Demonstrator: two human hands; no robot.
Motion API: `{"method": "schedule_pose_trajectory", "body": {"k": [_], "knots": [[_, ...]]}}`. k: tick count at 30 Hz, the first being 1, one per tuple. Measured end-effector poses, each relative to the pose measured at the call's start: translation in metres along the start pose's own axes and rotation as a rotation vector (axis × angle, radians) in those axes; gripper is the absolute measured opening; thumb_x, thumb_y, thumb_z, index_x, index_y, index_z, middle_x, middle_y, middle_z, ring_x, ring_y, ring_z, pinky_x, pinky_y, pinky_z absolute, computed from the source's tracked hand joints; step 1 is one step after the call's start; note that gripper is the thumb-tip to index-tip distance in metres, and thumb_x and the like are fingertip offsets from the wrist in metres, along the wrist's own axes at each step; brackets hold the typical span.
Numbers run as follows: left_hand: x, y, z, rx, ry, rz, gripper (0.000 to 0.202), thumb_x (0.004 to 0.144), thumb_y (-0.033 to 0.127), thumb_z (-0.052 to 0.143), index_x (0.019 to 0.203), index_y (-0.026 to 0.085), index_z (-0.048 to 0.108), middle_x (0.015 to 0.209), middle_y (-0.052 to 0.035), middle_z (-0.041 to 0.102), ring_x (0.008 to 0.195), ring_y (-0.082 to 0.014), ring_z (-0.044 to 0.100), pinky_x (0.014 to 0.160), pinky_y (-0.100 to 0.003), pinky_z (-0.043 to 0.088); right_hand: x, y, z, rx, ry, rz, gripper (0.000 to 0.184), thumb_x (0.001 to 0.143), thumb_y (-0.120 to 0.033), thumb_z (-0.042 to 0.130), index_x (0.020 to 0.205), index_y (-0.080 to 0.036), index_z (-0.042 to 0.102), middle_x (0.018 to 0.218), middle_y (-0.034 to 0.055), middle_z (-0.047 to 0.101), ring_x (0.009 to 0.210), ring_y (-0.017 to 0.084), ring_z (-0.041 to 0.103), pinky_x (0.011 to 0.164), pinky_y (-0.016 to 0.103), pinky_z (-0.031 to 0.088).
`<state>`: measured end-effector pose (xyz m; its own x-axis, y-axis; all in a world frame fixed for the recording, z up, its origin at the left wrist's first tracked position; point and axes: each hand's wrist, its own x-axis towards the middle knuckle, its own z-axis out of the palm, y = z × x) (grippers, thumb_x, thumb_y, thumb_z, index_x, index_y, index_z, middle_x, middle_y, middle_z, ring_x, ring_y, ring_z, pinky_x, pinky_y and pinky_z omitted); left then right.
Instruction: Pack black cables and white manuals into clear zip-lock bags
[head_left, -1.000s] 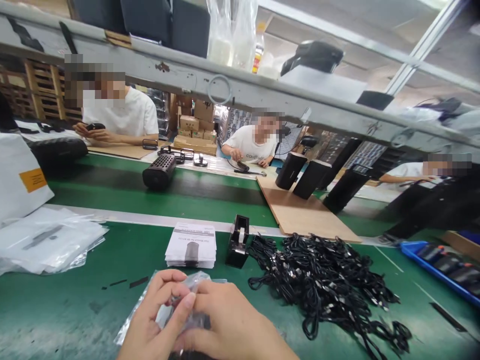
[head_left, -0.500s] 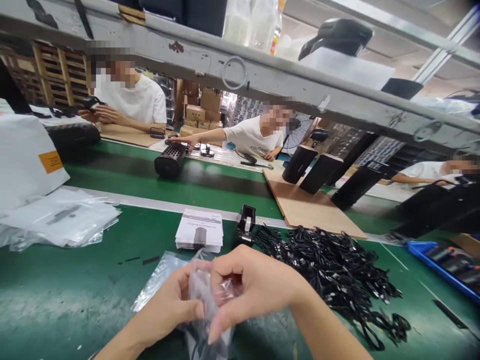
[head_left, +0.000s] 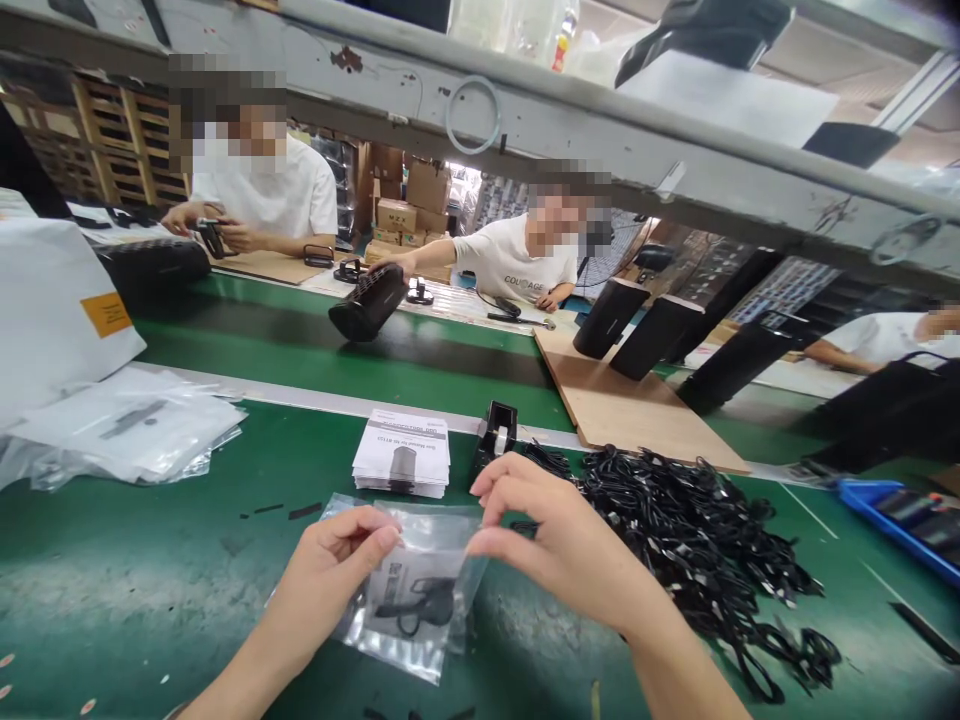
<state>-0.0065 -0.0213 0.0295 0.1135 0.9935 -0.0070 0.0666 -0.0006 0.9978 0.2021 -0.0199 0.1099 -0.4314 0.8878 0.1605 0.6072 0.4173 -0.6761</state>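
Green worktop [head_left: 180,580] under a grey overhead beam [head_left: 585,130]; stacked cartons in the room behind.

Left hand [head_left: 326,565]: thumb and forefinger closed together at the upper edge of a clear bag [head_left: 405,570]. Right hand [head_left: 559,530]: fingers curled, gap visible between thumb and forefinger, at the bag's upper right corner; cannot tell whether film is pinched there. Bag low over the worktop, directly between the hands; black cable [head_left: 431,605] inside, some print showing through.

Step in hand, as I judge it: bag loaded, its upper edge being handled. Next move seems to call for a sure pinch at the right corner and light, even tension; thin film could slip.

Just beyond: stack of manuals [head_left: 401,460], tape dispenser [head_left: 499,425]. Right: heap of black cables [head_left: 675,520]. Left: pile of clear bags [head_left: 142,430]. Farther out, a co-worker's hand [head_left: 401,265] touches a tilted black speaker [head_left: 367,303].
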Motion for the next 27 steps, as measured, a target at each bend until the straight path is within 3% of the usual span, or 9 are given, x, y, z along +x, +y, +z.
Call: {"method": "schedule_pose_trajectory", "body": {"k": [2, 4, 7, 8, 12, 17, 23, 25, 27], "knots": [[0.002, -0.002, 0.002, 0.02, 0.052, -0.009, 0.024, 0.072, 0.041, 0.06, 0.065, 0.018, 0.062, 0.066, -0.0006, 0.059, 0.063, -0.0149, 0.053, 0.058, -0.023, 0.044, -0.005, 0.012, 0.012, 0.223, 0.104, 0.095, 0.034, 0.071, -0.027, 0.069, 0.101, -0.023, 0.055, 0.098, 0.0024, 0.058, 0.085, 0.015, 0.055, 0.073, 0.027, 0.045], [0.004, -0.004, 0.002, 0.04, 0.081, -0.006, 0.024, 0.072, 0.041, 0.06, 0.066, 0.018, 0.063, 0.064, -0.001, 0.059, 0.061, -0.0148, 0.053, 0.055, -0.023, 0.045, -0.008, 0.022, 0.029, 0.363, 0.14, 0.181, 0.05, 0.066, -0.024, 0.072, 0.112, -0.022, 0.052, 0.099, 0.0031, 0.06, 0.086, 0.016, 0.055, 0.074, 0.028, 0.046], [0.007, -0.007, 0.002, 0.06, 0.065, 0.007, 0.02, 0.07, 0.037, 0.063, 0.072, 0.018, 0.066, 0.068, -0.0014, 0.061, 0.062, -0.0149, 0.056, 0.055, -0.023, 0.047, -0.007, 0.034, 0.051, 0.454, 0.164, 0.27, 0.01, 0.073, -0.024, 0.064, 0.081, -0.017, 0.064, 0.077, 0.0013, 0.064, 0.072, 0.015, 0.057, 0.067, 0.026, 0.045], [0.008, -0.008, 0.001, 0.064, 0.047, 0.006, 0.018, 0.068, 0.036, 0.065, 0.074, 0.018, 0.066, 0.069, -0.0014, 0.063, 0.063, -0.0153, 0.058, 0.057, -0.023, 0.048, -0.007, 0.037, 0.056, 0.487, 0.18, 0.281, 0.01, 0.075, -0.025, 0.061, 0.072, -0.016, 0.064, 0.07, 0.001, 0.064, 0.067, 0.014, 0.056, 0.063, 0.025, 0.045], [0.011, -0.01, -0.003, 0.12, -0.004, -0.003, 0.014, 0.069, 0.032, 0.064, 0.068, 0.02, 0.069, 0.067, -0.0009, 0.067, 0.064, -0.0163, 0.06, 0.058, -0.022, 0.049, -0.005, 0.045, 0.058, 0.553, 0.212, 0.227, 0.014, 0.079, -0.023, 0.056, 0.08, -0.017, 0.07, 0.076, 0.0025, 0.068, 0.071, 0.015, 0.06, 0.064, 0.025, 0.046], [0.012, -0.013, -0.011, 0.147, -0.002, -0.056, 0.014, 0.068, 0.032, 0.063, 0.072, 0.022, 0.072, 0.075, -0.0019, 0.071, 0.071, -0.019, 0.063, 0.064, -0.024, 0.05, -0.01, 0.054, 0.051, 0.412, 0.167, 0.05, 0.033, 0.077, -0.004, 0.048, 0.088, -0.024, 0.071, 0.086, 0.0009, 0.07, 0.081, 0.014, 0.063, 0.075, 0.027, 0.048], [0.011, -0.01, -0.011, -0.342, -0.089, -0.271, 0.046, 0.076, 0.05, 0.052, 0.116, 0.027, 0.054, 0.107, -0.0059, 0.067, 0.093, -0.0245, 0.063, 0.075, -0.034, 0.051, -0.014, 0.064, 0.06, 0.209, 0.229, -0.131, 0.035, 0.076, 0.0, 0.045, 0.08, -0.022, 0.072, 0.092, 0.0041, 0.068, 0.084, 0.014, 0.063, 0.073, 0.025, 0.049], [0.01, -0.012, -0.006, -0.29, -0.098, -0.303, 0.045, 0.073, 0.052, 0.056, 0.107, 0.023, 0.059, 0.094, -0.0053, 0.07, 0.081, -0.0228, 0.065, 0.069, -0.032, 0.052, -0.014, 0.063, 0.064, 0.219, 0.243, -0.137, 0.033, 0.078, -0.003, 0.044, 0.083, -0.022, 0.07, 0.092, 0.0038, 0.068, 0.085, 0.014, 0.062, 0.075, 0.025, 0.048], [0.01, -0.017, -0.001, -0.131, -0.099, -0.301, 0.036, 0.067, 0.046, 0.065, 0.089, 0.018, 0.064, 0.073, -0.0022, 0.069, 0.065, -0.0185, 0.064, 0.06, -0.027, 0.051, -0.015, 0.06, 0.068, 0.303, 0.241, -0.041, 0.031, 0.079, -0.007, 0.047, 0.1, -0.023, 0.063, 0.094, 0.0028, 0.066, 0.084, 0.014, 0.061, 0.076, 0.026, 0.047]]}}
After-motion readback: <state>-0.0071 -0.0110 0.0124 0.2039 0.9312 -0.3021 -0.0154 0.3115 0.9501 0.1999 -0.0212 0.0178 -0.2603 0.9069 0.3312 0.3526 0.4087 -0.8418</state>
